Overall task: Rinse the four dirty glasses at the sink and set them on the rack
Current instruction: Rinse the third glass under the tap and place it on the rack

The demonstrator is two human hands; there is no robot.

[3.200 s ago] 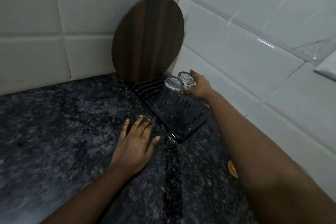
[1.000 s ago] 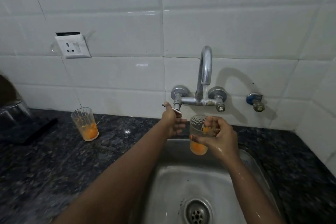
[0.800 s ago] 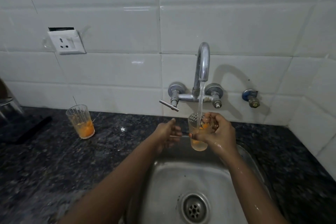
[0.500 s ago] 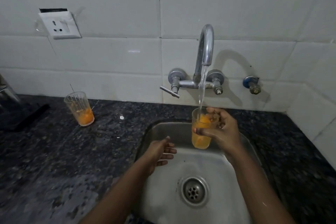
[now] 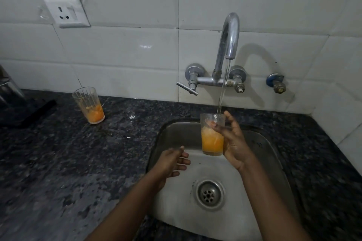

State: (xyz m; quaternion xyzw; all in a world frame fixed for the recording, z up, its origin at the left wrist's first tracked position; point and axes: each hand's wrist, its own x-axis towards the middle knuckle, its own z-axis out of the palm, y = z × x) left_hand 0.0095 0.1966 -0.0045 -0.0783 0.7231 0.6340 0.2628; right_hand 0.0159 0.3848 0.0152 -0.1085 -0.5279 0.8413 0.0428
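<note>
Under tap (image 5: 228, 45), glass (image 5: 212, 139) upright, R hand (image 5: 234, 143)

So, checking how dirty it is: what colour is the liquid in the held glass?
Orange, in the glass; head view.

Shiny metal tap (image 5: 228, 45), brushed steel sink (image 5: 274, 154), clear glass tumblers (image 5: 212, 137), speckled polished stone counter (image 5: 58, 162), glossy white wall tiles (image 5: 117, 49).

The glass (image 5: 212, 135) under the tap (image 5: 228, 45) holds cloudy orange liquid, and a clear ribbed glass at ten o'clock (image 5: 88, 104) has orange dregs. The counter (image 5: 78, 162) is black granite speckled grey; the tiles (image 5: 127, 55) are plain white. The sink (image 5: 225, 211) and tap are dull silver steel, the socket (image 5: 65, 11) white, and the valve at two o'clock (image 5: 275, 84) blue with brass.
</note>
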